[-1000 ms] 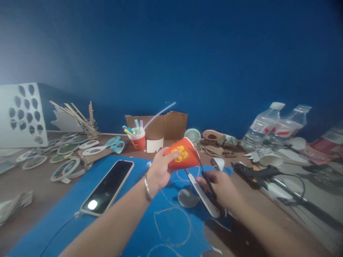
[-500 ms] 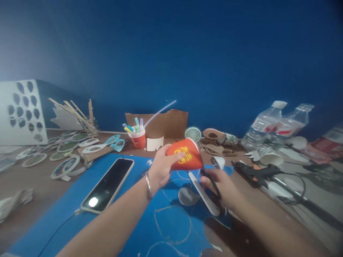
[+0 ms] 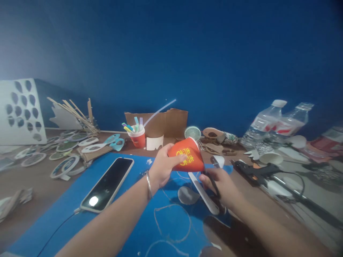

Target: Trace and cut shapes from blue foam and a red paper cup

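Observation:
My left hand (image 3: 163, 166), with a silver bangle at its wrist, grips a red paper cup (image 3: 197, 162) with yellow lettering. The cup lies tilted on its side above the blue mat (image 3: 150, 228), thumb over its printed face. In my right hand (image 3: 223, 185) are scissors with black handles (image 3: 213, 184). They meet the cup's lower right edge, and their blades are mostly hidden there. A long whitish strip (image 3: 205, 196) with a rounded end slants below the cup. Near it on the mat lies a pale teardrop-shaped piece (image 3: 187, 195).
A phone (image 3: 108, 184) with a cable lies left on the mat. Behind stand a red cup of markers (image 3: 138, 138) and brown cardboard (image 3: 166, 123). Clear bottles (image 3: 264, 123) and a black glue gun (image 3: 257, 173) are at right; ring-shaped pieces (image 3: 65, 167) spread at left.
The red cup has shifted slightly right and tipped a little in my left hand. The scissors stay at its edge, my right hand nearly still.

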The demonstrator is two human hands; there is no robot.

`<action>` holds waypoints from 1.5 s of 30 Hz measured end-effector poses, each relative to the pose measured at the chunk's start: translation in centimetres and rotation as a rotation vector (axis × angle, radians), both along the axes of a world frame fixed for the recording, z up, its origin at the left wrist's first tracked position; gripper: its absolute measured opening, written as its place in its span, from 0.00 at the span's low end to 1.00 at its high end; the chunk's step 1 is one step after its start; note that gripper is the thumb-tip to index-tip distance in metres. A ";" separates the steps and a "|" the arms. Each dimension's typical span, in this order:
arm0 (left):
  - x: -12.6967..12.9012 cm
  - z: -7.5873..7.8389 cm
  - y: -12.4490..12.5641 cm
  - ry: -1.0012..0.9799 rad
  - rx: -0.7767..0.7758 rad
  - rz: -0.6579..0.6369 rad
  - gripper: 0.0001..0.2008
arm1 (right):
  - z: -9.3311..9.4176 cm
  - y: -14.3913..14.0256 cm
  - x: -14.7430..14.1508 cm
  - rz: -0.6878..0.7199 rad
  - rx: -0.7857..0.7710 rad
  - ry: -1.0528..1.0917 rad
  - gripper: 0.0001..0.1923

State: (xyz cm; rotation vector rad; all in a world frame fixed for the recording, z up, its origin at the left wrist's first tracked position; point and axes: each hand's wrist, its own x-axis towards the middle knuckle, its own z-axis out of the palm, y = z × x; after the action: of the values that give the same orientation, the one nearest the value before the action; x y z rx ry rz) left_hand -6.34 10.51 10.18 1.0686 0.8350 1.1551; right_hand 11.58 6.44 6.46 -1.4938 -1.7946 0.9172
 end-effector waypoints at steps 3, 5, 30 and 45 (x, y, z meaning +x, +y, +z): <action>0.0 -0.2 -0.1 0.050 0.018 0.012 0.17 | 0.0 0.1 0.0 -0.004 0.043 -0.030 0.23; 0.0 -0.3 0.0 0.060 0.030 0.022 0.18 | 0.0 0.1 0.0 -0.009 0.043 -0.034 0.23; -0.2 -1.2 -0.1 0.220 0.094 0.010 0.22 | 0.4 -0.2 -0.1 -0.062 0.047 -0.050 0.22; -0.1 -1.1 -0.1 0.265 0.139 0.028 0.21 | 0.6 0.2 0.3 -0.038 -0.021 0.007 0.22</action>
State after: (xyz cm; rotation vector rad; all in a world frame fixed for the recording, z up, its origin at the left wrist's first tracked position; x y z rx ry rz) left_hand -6.45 10.39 9.07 1.3492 0.9886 1.1225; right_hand 11.90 6.68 7.07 -1.5306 -1.7507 0.9245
